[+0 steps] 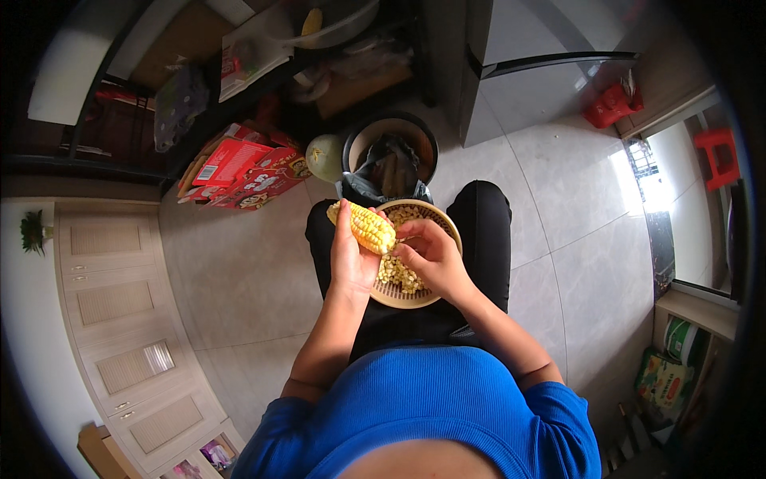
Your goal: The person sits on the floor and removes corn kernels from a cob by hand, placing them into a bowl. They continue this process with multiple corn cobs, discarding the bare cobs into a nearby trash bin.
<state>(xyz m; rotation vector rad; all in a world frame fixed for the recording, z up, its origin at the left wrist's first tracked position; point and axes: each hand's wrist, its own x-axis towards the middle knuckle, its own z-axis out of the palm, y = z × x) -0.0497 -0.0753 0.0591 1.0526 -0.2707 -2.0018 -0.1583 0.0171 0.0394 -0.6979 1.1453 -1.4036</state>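
Note:
My left hand [351, 255] grips a yellow corn cob [365, 226] and holds it slanted over a round woven basket [447, 226] that rests on my lap. Loose yellow kernels [396, 273] lie in the basket. My right hand [431, 257] hovers over the basket with its fingertips curled against the cob's lower end. I cannot tell whether a kernel is pinched between those fingers. I sit with dark trousers and a blue top.
A black bin [389, 156] lined with a bag stands in front of my knees, a pale green round fruit [324, 157] beside it. Red cartons [249, 172] lie on the tiled floor at the left. A grey fridge [542, 64] stands at the upper right, light wooden cabinets [120, 319] at the left.

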